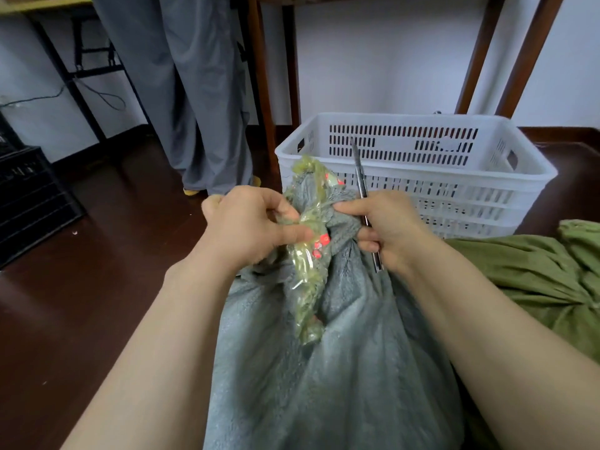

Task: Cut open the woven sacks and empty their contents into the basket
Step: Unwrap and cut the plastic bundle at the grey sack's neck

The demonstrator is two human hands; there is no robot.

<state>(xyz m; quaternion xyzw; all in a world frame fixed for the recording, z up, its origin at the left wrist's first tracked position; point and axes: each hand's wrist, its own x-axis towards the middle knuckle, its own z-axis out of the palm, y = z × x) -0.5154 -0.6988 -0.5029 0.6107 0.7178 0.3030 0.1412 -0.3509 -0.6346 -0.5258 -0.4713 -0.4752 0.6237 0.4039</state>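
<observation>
Dark wood floor [97, 287]. Left hand [246, 225] pinches yellowish tape [306, 287] round the grey fleece bundle [341, 368]. Right hand [393, 228] clamps a slim cutter [358, 170], blade up. White slotted basket [454, 190] just behind, green bundle [535, 271] on the right.

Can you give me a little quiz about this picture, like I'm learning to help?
1. True or false: the right hand holds the blade, tip pointing up.
2. What does the left hand grip? A: a black crate. B: the taped neck of the grey sack. C: the green bundle.
3. Fill in: behind the grey sack stands a white ____.
Key: 1 true; 2 B; 3 basket.
</observation>
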